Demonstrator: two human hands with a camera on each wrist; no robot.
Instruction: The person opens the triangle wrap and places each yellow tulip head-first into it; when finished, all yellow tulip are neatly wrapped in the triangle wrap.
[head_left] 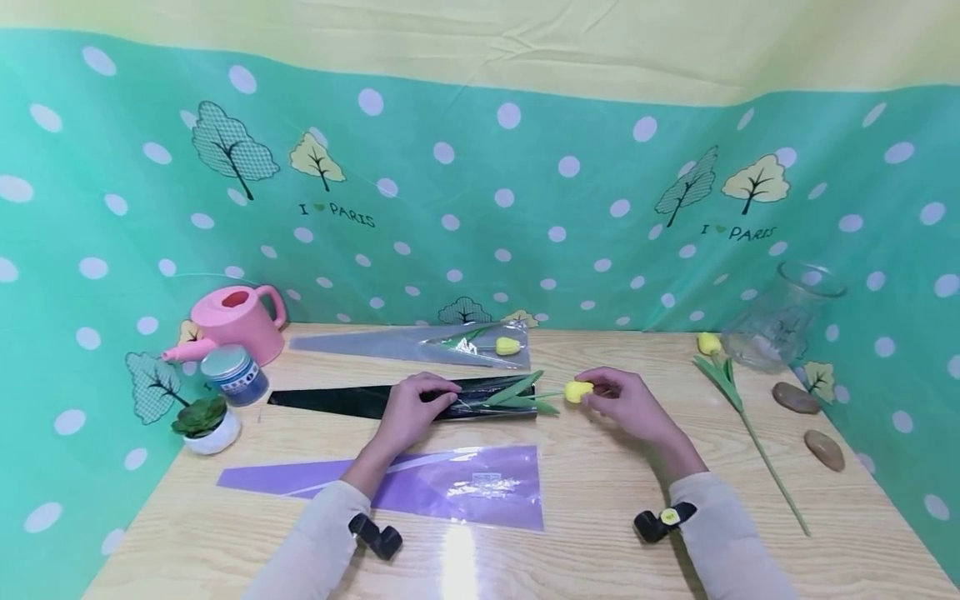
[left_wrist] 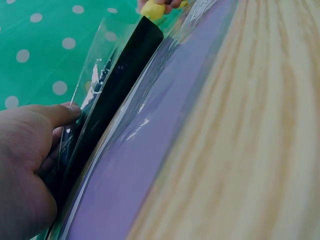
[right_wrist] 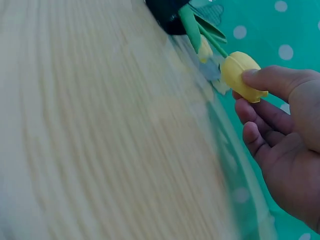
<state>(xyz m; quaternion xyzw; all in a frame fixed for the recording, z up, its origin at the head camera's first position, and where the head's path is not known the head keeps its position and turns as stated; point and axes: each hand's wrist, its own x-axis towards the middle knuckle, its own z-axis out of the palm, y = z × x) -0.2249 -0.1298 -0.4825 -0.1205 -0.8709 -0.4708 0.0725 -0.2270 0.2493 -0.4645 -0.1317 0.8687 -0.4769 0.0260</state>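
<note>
Purple sleeve (head_left: 450, 487) lies nearest, just before the black sleeve (head_left: 360, 402); left hand (head_left: 411, 410) presses that sleeve's mouth flat; right hand (head_left: 626, 402) pinches the yellow tulip (head_left: 577, 391) head beyond the mouth, stem running lengthwise into the sleeve.

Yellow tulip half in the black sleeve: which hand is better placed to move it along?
Probably the right hand: its grip is already on the yellow tulip bloom, while the left hand pins the black sleeve.
</note>
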